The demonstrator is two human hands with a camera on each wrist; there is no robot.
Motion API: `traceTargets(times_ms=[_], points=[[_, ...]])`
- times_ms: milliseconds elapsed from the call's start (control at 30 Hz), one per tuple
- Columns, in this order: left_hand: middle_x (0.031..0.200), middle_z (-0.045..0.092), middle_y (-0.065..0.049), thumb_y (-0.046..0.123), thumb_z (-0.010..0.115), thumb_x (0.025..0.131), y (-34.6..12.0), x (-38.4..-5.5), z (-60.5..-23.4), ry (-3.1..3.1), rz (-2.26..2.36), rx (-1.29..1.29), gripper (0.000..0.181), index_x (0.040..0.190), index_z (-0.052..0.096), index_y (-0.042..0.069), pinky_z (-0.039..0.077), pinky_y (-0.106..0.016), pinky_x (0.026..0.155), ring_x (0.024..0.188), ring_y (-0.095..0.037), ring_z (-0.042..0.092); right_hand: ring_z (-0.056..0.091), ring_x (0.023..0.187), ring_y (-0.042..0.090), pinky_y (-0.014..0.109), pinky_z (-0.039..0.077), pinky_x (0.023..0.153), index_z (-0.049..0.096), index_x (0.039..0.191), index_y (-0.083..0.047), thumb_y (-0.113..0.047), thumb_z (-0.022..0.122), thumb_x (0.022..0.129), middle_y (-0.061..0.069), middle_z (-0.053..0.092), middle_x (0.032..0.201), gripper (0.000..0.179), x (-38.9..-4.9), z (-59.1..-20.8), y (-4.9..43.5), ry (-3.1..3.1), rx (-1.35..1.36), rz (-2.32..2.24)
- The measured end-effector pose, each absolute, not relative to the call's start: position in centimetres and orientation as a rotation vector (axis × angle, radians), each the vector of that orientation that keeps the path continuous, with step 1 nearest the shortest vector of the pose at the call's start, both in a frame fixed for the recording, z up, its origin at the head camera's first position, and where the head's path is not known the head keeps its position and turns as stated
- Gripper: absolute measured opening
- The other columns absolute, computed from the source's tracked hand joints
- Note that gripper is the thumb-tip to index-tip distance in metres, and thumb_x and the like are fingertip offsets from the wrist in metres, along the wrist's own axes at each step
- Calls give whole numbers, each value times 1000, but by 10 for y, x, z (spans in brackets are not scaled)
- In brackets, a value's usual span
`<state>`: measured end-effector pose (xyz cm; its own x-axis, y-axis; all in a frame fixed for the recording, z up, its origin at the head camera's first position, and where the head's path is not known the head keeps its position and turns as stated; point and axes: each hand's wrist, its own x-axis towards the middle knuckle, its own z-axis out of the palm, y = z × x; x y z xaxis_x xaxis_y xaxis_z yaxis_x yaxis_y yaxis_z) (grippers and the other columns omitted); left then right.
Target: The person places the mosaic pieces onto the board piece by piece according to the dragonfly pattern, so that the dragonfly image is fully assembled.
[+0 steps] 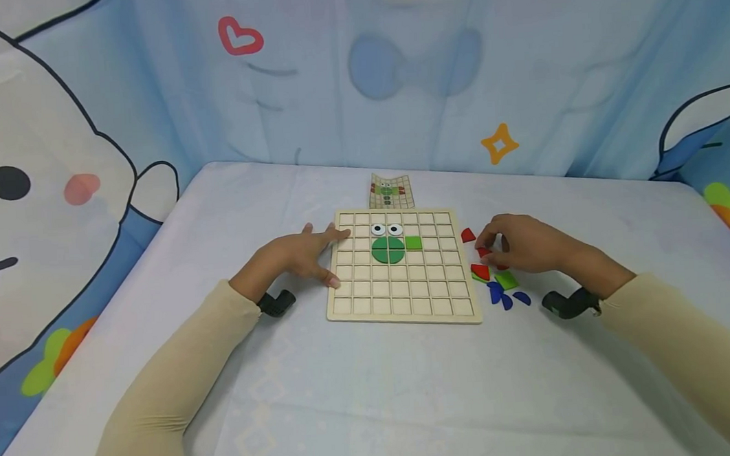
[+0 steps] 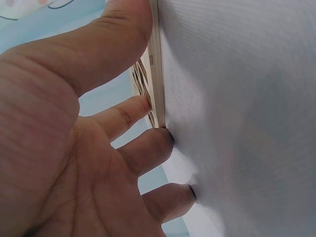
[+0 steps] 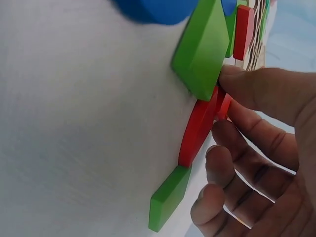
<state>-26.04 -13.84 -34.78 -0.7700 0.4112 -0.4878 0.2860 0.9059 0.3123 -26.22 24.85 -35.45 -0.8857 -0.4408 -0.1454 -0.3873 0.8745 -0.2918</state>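
A wooden grid board [image 1: 399, 289] lies on the table. My left hand [image 1: 304, 254] rests at its left edge with fingers spread; in the left wrist view the thumb and fingertips touch the board's side [image 2: 157, 74]. On the board are two eye pieces [image 1: 378, 230], dark green quarter pieces [image 1: 380, 257] forming a circle and a light green square [image 1: 413, 243]. To the right of the board, my right hand [image 1: 529, 243] pinches a red piece [image 3: 224, 106] between thumb and index finger. Another red piece [image 3: 195, 131] and green pieces [image 3: 205, 54] lie under and beside these fingers.
Blue pieces [image 1: 507, 300] lie below the red and green ones, right of the board. One red piece [image 1: 468, 235] sits near the board's upper right. Behind the board stands a small pattern card [image 1: 391, 192]. A printed curtain [image 1: 309, 107] hangs at the table's back.
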Motion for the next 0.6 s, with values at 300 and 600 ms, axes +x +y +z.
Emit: traceTargets(times_ms=[300, 600], points=[[167, -2, -5, 47, 74, 85, -137, -261, -349, 2501, 309, 503, 100, 160, 9, 30, 13, -62, 119, 152, -39, -10, 54, 71, 15, 28, 46, 57, 69, 107, -6, -24, 75, 86, 0, 65, 85, 28, -261, -353, 246, 2868, -585, -315], [167, -2, -4, 46, 74, 85, -136, -259, -347, 2503, 306, 490, 100, 160, 9, 32, 13, -62, 120, 153, -38, -10, 54, 53, 13, 29, 46, 50, 65, 114, -2, -29, 73, 86, 7, 68, 94, 39, -265, -346, 227, 2905, -566, -364]])
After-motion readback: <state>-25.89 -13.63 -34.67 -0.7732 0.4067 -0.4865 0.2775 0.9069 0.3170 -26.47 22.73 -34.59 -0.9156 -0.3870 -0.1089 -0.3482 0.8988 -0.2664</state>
